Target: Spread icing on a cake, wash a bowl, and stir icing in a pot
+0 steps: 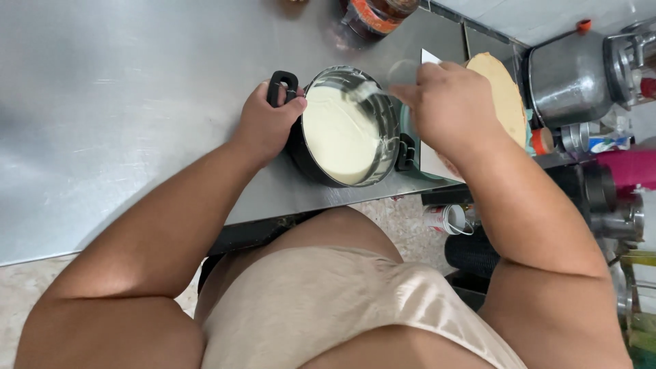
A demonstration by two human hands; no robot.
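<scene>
pot [386,116]: shiny metal | handle [281,85]: black plastic | counter [137,102]: brushed steel

Far right of my steel counter [123,102] stands a large metal pot [570,78]. A round sponge cake [506,96] lies near it; a red-labelled jar [374,17] stands far centre.
</scene>
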